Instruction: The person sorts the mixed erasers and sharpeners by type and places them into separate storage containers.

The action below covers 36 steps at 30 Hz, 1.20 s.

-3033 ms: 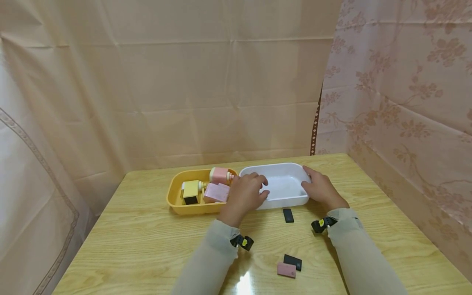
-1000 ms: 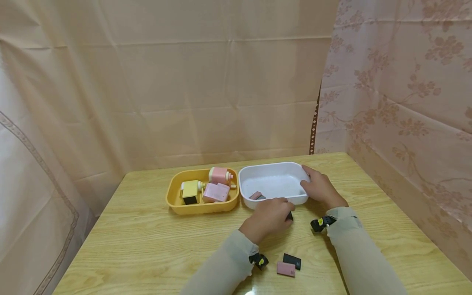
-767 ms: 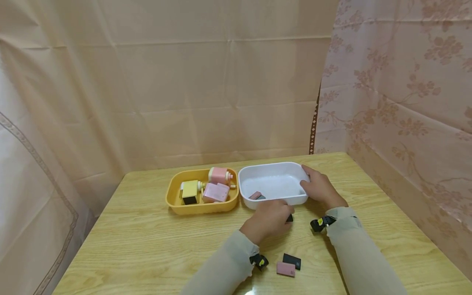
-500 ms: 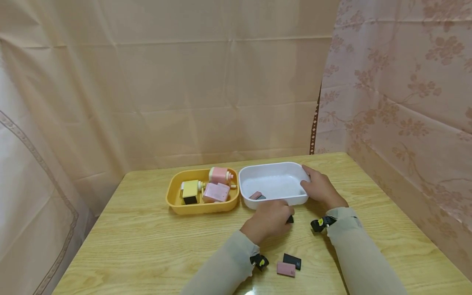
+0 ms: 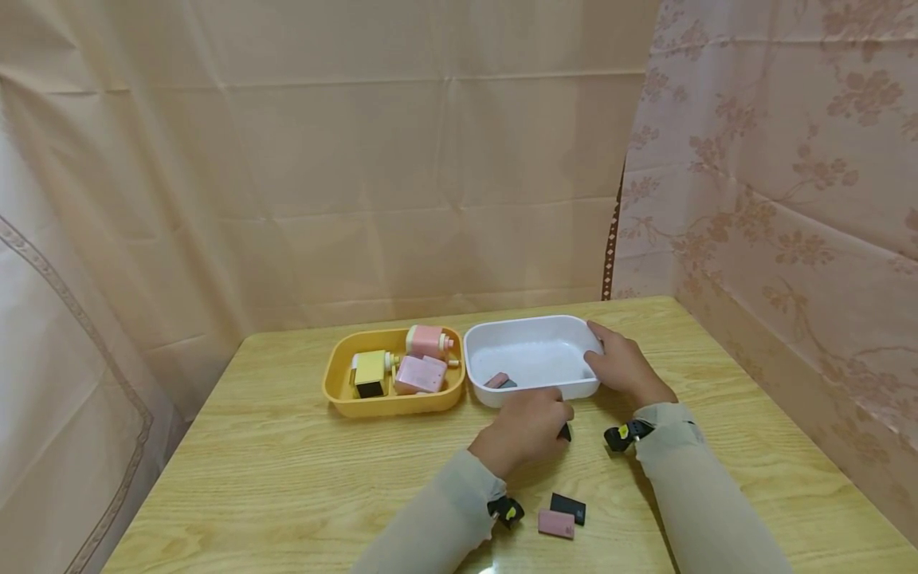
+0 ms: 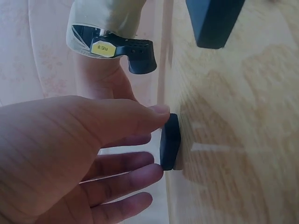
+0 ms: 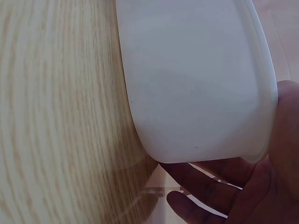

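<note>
My left hand is just in front of the white tray, pinching a small black rectangular block between thumb and fingertips. Most of the block is covered in the head view. Seen from the left wrist, the black block is at the tabletop, thumb at one end and a finger at the other. My right hand grips the tray's right end, thumb at the rim and fingers round the outside. Inside the tray's near left corner lie a pink piece and a dark grey piece.
A yellow tray stands against the white one's left side. It holds a yellow bottle-like item, a pink-and-cream one and a pale pink one. Nearer me, a pink block overlaps another black block.
My left hand has moved from over the white tray's left end to the black block in front and taken hold of it. Lately the block has tilted slightly. The right hand stays put.
</note>
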### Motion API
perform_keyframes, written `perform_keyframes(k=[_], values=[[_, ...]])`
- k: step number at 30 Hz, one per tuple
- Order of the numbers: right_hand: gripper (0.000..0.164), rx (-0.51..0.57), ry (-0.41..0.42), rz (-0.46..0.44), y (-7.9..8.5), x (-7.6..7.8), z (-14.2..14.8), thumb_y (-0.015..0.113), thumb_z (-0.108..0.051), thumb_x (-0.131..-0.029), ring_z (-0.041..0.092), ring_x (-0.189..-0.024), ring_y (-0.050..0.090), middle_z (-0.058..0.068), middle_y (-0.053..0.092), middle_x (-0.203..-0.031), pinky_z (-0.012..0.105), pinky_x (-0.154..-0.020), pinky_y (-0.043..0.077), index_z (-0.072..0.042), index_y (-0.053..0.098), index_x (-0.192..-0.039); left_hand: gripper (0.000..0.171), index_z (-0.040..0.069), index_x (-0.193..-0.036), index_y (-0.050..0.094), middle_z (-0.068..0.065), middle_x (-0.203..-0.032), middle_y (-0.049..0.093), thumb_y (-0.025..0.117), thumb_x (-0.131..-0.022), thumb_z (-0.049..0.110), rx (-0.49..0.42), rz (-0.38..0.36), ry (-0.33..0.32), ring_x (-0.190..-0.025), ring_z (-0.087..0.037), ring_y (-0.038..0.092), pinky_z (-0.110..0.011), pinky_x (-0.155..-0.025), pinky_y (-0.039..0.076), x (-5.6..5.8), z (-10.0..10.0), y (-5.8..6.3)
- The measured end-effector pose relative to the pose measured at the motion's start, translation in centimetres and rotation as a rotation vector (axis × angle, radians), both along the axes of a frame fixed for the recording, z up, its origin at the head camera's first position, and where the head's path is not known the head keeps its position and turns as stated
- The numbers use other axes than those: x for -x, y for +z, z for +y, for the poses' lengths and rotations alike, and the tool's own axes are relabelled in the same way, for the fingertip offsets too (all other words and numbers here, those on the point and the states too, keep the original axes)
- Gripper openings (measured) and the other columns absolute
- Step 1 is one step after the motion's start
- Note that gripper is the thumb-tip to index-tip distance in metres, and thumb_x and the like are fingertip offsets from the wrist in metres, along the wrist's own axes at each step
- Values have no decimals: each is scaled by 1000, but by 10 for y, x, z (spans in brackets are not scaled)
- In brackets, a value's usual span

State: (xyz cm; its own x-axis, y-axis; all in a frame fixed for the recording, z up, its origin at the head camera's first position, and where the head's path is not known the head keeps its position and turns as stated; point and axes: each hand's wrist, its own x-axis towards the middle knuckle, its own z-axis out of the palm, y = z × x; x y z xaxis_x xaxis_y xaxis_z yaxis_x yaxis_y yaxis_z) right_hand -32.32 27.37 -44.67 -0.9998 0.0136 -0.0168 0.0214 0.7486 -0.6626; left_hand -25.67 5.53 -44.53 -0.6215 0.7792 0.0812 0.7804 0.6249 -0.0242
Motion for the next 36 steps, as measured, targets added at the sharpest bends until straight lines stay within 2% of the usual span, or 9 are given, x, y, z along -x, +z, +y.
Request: perform_keyframes(k=[3,10,15,20,24,31,36], values=[[68,-6,0,1,-1,1,1,48,-16,-103,49,-147,39,28,32,-164,65,-115,34,-3,21,-164,22,26,-109,77,9,-99,67,79,-92,40,0,7,2,-86,-6,58,-24,-76,51,-1,0,-2],[68,-4,-5,-11,-1,2,0,49,-17,-104,49,-147,38,27,31,-165,65,-115,34,-5,20,-165,20,25,-106,76,9,-93,66,79,-91,40,14,18,-2,-81,-7,56,-25,-72,49,-2,1,-4],[69,-6,-3,-9,-1,1,0,49,-17,-104,49,-148,37,27,30,-165,65,-115,34,-5,19,-165,25,25,-111,76,9,-96,68,80,-91,40,22,5,12,-84,-6,57,-23,-77,51,-3,2,-3],[68,-16,5,10,-2,1,1,48,-17,-104,48,-149,36,27,31,-165,64,-117,32,-3,20,-165,31,23,-113,75,7,-98,66,79,-91,43,69,-40,83,-84,-7,56,-23,-77,52,-3,3,-2],[69,-23,6,12,-2,2,2,48,-17,-103,48,-149,36,27,31,-165,64,-117,32,-3,20,-165,27,22,-105,76,6,-93,63,77,-92,46,97,-68,139,-81,-8,53,-24,-70,49,-4,3,-2],[68,-35,18,34,-2,0,2,49,-18,-103,48,-148,38,28,35,-163,63,-117,33,-2,23,-164,34,21,-91,76,5,-84,59,75,-91,55,83,-160,252,-77,-11,52,-27,-65,47,-6,2,-2],[68,-33,17,35,-4,1,2,49,-19,-103,48,-148,37,27,35,-163,64,-117,34,-3,23,-164,35,20,-87,72,5,-79,57,77,-89,55,59,-170,279,-74,-11,52,-26,-61,45,-6,0,-4]])
